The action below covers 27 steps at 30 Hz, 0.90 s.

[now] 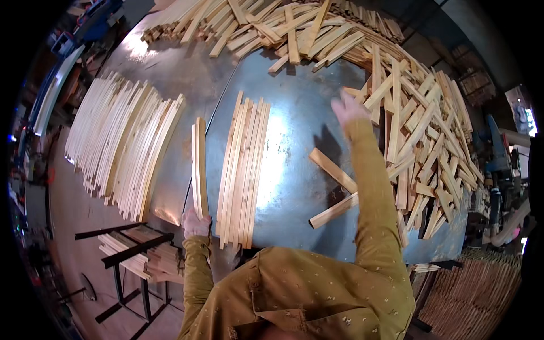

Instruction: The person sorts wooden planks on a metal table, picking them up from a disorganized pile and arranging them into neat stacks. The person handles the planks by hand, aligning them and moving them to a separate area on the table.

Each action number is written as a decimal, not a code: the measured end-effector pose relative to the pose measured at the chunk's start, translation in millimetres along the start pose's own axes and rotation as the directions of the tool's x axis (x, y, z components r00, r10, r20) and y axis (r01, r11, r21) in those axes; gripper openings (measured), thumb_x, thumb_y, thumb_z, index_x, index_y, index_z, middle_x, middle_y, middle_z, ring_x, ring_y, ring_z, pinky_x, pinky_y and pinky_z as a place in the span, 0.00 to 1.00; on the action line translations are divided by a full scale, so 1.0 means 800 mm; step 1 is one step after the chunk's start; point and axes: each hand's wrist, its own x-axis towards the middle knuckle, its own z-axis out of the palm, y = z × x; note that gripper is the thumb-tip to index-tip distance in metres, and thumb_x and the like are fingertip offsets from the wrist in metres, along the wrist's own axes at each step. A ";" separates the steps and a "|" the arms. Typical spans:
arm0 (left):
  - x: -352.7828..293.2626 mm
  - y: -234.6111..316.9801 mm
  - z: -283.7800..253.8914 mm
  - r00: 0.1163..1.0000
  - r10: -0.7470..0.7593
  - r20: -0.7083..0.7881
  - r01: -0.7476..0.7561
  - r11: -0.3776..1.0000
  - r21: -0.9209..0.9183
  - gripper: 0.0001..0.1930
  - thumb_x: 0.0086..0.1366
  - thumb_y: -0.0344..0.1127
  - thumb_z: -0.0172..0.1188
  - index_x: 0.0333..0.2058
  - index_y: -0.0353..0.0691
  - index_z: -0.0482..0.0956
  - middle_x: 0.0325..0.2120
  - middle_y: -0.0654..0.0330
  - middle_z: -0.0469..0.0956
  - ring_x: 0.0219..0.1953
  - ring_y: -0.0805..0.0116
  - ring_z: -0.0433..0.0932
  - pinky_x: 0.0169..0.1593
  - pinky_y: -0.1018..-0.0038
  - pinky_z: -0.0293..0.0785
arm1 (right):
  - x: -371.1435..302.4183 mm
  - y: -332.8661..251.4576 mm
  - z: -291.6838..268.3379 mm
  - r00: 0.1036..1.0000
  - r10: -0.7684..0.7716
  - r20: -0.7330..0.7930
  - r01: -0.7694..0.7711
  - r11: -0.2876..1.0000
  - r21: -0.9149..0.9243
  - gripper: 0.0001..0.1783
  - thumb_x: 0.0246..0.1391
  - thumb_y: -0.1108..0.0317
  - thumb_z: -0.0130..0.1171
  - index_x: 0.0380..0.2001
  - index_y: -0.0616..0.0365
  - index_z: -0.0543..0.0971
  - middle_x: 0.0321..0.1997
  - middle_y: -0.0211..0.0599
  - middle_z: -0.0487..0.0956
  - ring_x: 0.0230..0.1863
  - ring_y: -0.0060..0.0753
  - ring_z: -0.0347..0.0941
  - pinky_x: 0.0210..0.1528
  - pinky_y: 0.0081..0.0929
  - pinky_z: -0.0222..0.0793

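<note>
My left hand [196, 222] is closed round the near end of a couple of narrow wooden strips [198, 164], held upright in the picture side by side. Just right of them lies a neat row of several wooden strips [243, 170] on the metal table [306, 130]. At the edge of the loose heap of strips [416, 113], my right hand [347, 109] is stretched out far and smeared by motion. A strip end shows beside its fingers, but whether they grip it is unclear. Two loose strips [334, 170] lie at an angle under my right forearm.
A large aligned row of pale strips [122, 141] covers the table's left side. More jumbled strips [283, 28] lie along the far edge. Below left stands a black metal frame [139, 255] with stacked wood. A big wood stack [470, 289] stands at the lower right.
</note>
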 end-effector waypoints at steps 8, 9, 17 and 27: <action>0.013 0.047 0.001 0.992 0.104 -0.076 -0.093 0.986 0.140 0.28 0.53 0.34 0.62 0.55 0.40 0.71 0.46 0.42 0.76 0.47 0.42 0.75 0.52 0.57 0.71 | -0.232 0.148 0.088 0.298 0.880 -0.370 -0.943 0.331 0.027 0.46 0.43 0.52 0.66 0.62 0.62 0.62 0.56 0.54 0.73 0.57 0.53 0.70 0.57 0.38 0.66; 0.030 0.019 0.012 0.981 0.154 -0.117 -0.135 0.979 0.151 0.29 0.53 0.35 0.62 0.56 0.38 0.70 0.48 0.42 0.74 0.50 0.42 0.73 0.54 0.57 0.69 | -0.236 0.140 0.088 0.329 0.894 -0.304 -0.878 0.408 0.248 0.47 0.42 0.58 0.65 0.65 0.60 0.59 0.57 0.54 0.73 0.57 0.54 0.70 0.57 0.37 0.67; 0.006 -0.032 0.036 0.998 -0.021 -0.062 0.037 0.959 0.280 0.36 0.52 0.39 0.66 0.61 0.41 0.67 0.56 0.46 0.71 0.57 0.47 0.71 0.59 0.62 0.68 | -0.296 0.184 0.043 0.988 0.131 -0.079 -0.153 0.856 -0.494 0.49 0.47 0.59 0.63 0.69 0.52 0.49 0.62 0.50 0.68 0.62 0.52 0.66 0.63 0.43 0.63; -0.003 -0.027 0.043 0.995 -0.022 -0.098 0.051 0.948 0.313 0.34 0.53 0.38 0.65 0.60 0.44 0.68 0.57 0.45 0.69 0.55 0.46 0.72 0.57 0.60 0.69 | -0.255 0.164 0.039 0.804 0.234 0.547 -0.212 0.972 -0.103 0.47 0.47 0.49 0.64 0.65 0.60 0.59 0.54 0.49 0.76 0.53 0.48 0.74 0.58 0.37 0.68</action>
